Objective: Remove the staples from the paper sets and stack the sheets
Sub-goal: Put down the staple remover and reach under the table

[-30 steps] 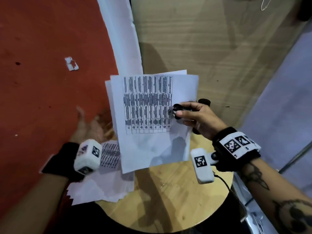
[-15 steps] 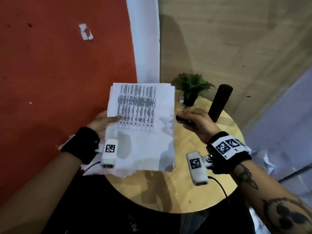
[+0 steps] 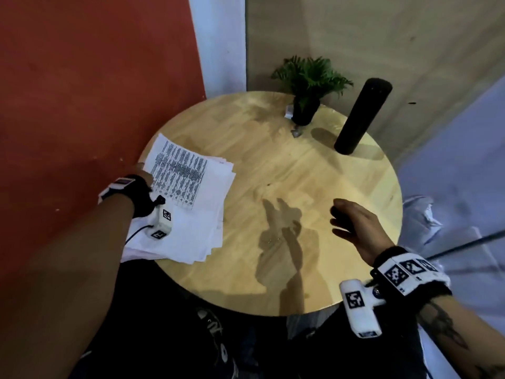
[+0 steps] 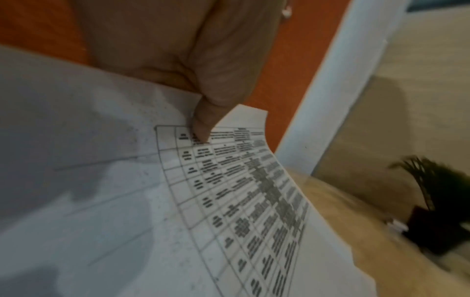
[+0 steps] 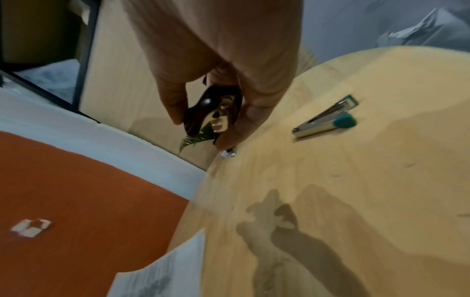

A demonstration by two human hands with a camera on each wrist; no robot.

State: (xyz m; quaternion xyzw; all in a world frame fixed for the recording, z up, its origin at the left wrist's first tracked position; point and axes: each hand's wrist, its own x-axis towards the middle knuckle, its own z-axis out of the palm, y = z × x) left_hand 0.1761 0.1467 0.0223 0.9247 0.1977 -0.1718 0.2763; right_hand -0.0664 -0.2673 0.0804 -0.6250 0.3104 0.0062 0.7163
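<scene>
The sheets [image 3: 188, 212] lie in a loose, fanned stack at the left edge of the round wooden counter [image 3: 273, 165], part of the pile overhanging the rim. The top sheet [image 4: 229, 201] carries a printed table and curls up along one edge. Our left hand [image 4: 193, 66] rests at the stack's far left corner — in the left wrist view the thumb presses on the printed grid, with the fingers under the paper, so it pinches that sheet. Our right hand [image 3: 355, 228] hovers above the right side of the counter, well apart from the paper. In the right wrist view its fingers are curled round a dark staple remover [image 5: 213, 112] with shiny metal claws. A green-tipped stapler [image 5: 328, 120] lies on the counter beyond it. At the far edge stand a small potted plant [image 3: 307, 91] and a tall black cylinder [image 3: 362, 116] — near each other, not touching.
</scene>
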